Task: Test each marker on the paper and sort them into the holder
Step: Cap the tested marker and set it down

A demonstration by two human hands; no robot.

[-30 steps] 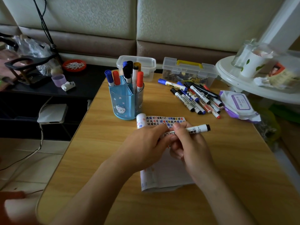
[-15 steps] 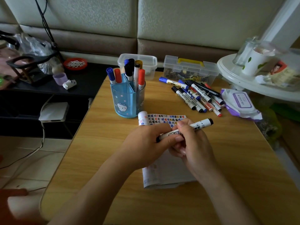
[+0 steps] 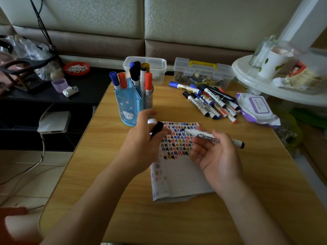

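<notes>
I'm pinching the cap (image 3: 157, 129) in my left hand (image 3: 139, 144) and gripping the uncapped marker (image 3: 203, 135) in my right hand (image 3: 219, 160) over the paper (image 3: 178, 181) in front of the holder (image 3: 127, 103), several markers (image 3: 148, 80) standing inside, a pile (image 3: 210, 103) waiting right of it.

Bare table (image 3: 168, 105) separates holder (image 3: 130, 106) from marker pile (image 3: 210, 101).

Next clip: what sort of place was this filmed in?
Most likely a home living room, though I can't be sure: a small wooden table stands before a padded sofa back, a pack of wet wipes lies on the table, and a low dark shelf beside it holds household clutter.
</notes>
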